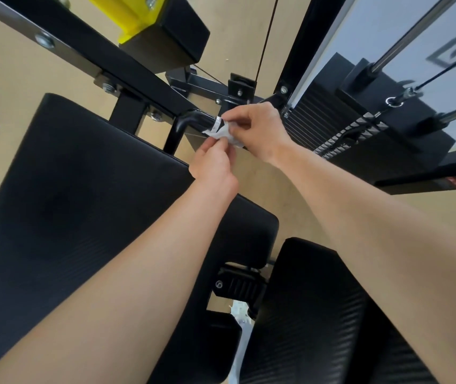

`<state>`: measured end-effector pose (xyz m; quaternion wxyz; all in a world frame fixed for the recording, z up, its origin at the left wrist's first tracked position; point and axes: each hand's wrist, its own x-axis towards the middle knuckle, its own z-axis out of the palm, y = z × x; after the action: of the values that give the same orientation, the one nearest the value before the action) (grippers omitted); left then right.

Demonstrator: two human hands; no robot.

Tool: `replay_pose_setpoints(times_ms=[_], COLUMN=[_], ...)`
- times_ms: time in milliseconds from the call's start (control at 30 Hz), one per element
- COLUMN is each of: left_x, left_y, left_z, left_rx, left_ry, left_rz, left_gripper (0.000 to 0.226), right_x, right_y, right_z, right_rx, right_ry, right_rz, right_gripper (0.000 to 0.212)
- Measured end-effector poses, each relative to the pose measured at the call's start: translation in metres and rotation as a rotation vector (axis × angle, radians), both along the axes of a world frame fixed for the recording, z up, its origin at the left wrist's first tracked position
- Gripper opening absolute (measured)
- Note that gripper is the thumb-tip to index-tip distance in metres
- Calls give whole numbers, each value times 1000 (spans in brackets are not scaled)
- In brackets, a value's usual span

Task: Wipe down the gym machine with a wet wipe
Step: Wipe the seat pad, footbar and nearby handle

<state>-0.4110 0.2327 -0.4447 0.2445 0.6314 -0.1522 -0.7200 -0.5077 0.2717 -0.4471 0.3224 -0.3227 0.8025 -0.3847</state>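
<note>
Left hand (212, 165) and right hand (260, 128), head view: both pinch a small white wet wipe (222, 132) at the fingertips and hold it in the air between them. The wipe may be inside a torn packet; blur leaves this unclear. It sits just in front of a curved black handle (185, 121) on the gym machine (88, 58), above the edge of the large black pad (82, 195). The weight stack (329, 120) stands at right, and a second pad (318, 314) lies below the arms.
</note>
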Motion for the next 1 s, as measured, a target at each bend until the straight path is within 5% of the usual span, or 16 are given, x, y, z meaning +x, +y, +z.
replay_pose_setpoints(times_ms=[667,1000], left_x=[-24,-22], left_y=[62,58], left_z=[-36,-28], left_rx=[147,189], left_ry=[-4,16], left_rz=[-542,-539], left_gripper=[27,11], right_x=[-51,-46], right_y=[84,81], right_z=[-12,-16], right_rx=[462,387], right_ry=[17,-45], right_rz=[123,-6], right_gripper=[30,26])
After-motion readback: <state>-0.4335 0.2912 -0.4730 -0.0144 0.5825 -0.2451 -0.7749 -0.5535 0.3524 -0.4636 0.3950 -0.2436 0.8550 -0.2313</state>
